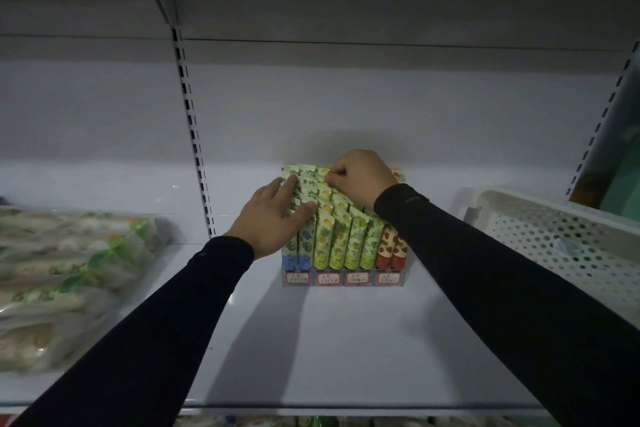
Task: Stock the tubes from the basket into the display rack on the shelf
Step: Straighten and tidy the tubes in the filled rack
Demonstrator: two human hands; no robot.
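Note:
A clear display rack with red price labels stands on the white shelf. It holds rows of upright tubes: blue-floral at the left, yellow and green in the middle, red strawberry ones at the right. My left hand lies with straight fingers against the tops of the left tubes. My right hand has its fingers curled and pinches the top of a yellow tube in the back rows. The white perforated basket sits on the shelf to the right.
Clear bags of packaged goods are piled on the shelf at the left. A slotted upright runs down the back panel left of the rack. Another shelf hangs overhead. Something small and pale lies inside the basket.

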